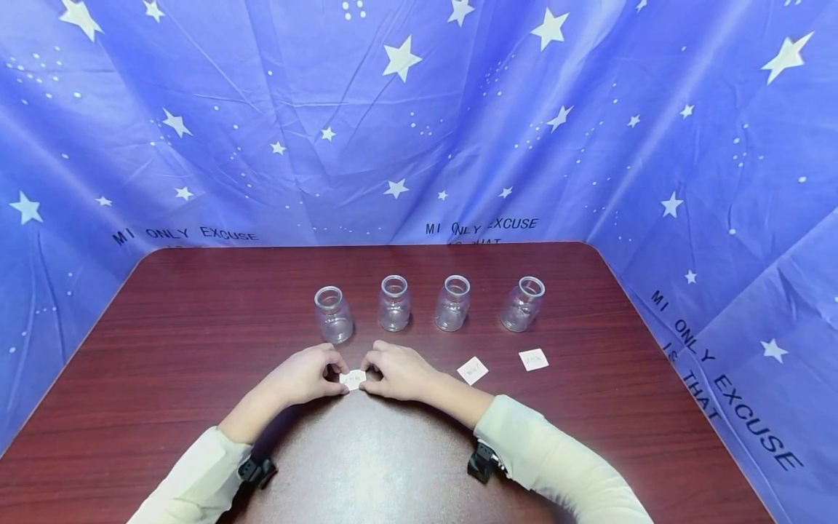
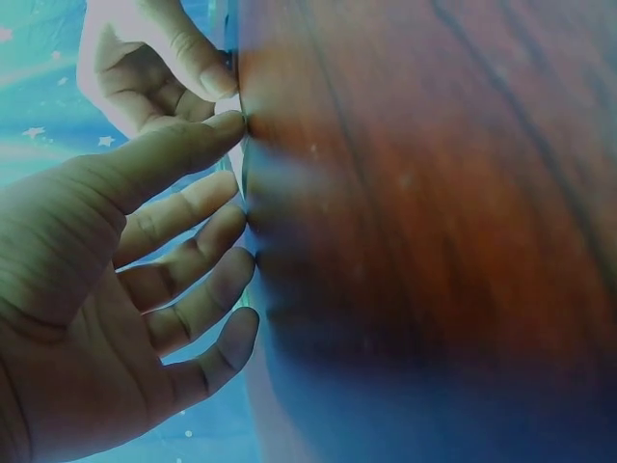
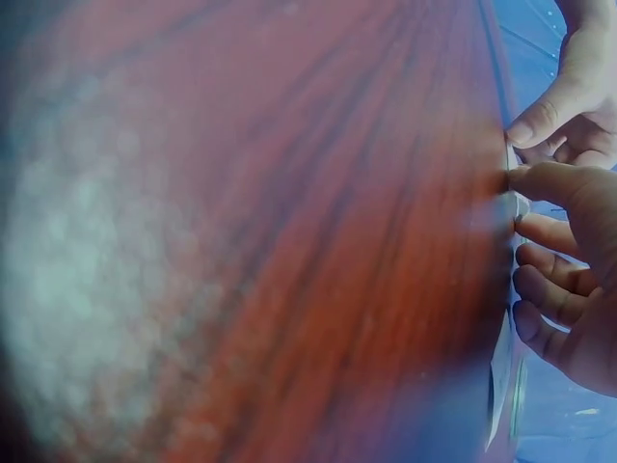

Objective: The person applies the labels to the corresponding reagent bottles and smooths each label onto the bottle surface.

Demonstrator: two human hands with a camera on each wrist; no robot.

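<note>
In the head view a small white paper slip (image 1: 353,379) with faint handwriting lies low over the tabletop, held between both hands. The left hand (image 1: 306,375) pinches its left edge between thumb and forefinger. On the right edge, the right hand (image 1: 401,371) does the same with thumb and fingers. The nearest glass jar (image 1: 334,320) stands upright and lidless just beyond the left hand. Both wrist views show the thumbs close together at the table surface, where the slip is seen almost edge-on.
Three more open glass jars stand in a row to the right: one (image 1: 394,306), another (image 1: 452,306) and a last (image 1: 521,306). Two white slips, one tilted (image 1: 473,370) and one (image 1: 533,359), lie before them on the reddish-brown table (image 1: 196,313). A starry blue cloth (image 1: 340,94) hangs behind.
</note>
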